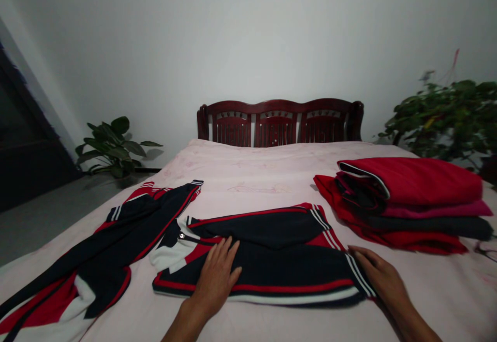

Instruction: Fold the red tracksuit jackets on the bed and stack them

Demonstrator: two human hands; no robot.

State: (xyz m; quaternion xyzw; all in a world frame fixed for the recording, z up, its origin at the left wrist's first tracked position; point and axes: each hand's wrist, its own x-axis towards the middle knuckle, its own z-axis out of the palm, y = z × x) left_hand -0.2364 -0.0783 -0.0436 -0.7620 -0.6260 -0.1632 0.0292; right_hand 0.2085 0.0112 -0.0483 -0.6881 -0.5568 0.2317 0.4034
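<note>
A navy, red and white zip jacket [287, 264] lies folded on the bed in front of me, its white collar part and zip at the left and its striped cuffs at the right. My left hand [217, 274] rests flat on its left half, fingers stretched and thumb apart. At the right end, my right hand [382, 274] is at the striped cuff, thumb and forefinger closed at the cloth's edge; its other fingers are mostly hidden. A second garment [104, 259] in the same colours is spread loosely to the left, untouched.
A stack of folded red, magenta and dark clothes [423, 187] sits at the right, with dark-framed glasses [487, 251] beside it. A pink sheet [256, 171] covers the bed, up to a dark wooden headboard [275, 124]. Leafy plants [112, 145] stand on both sides.
</note>
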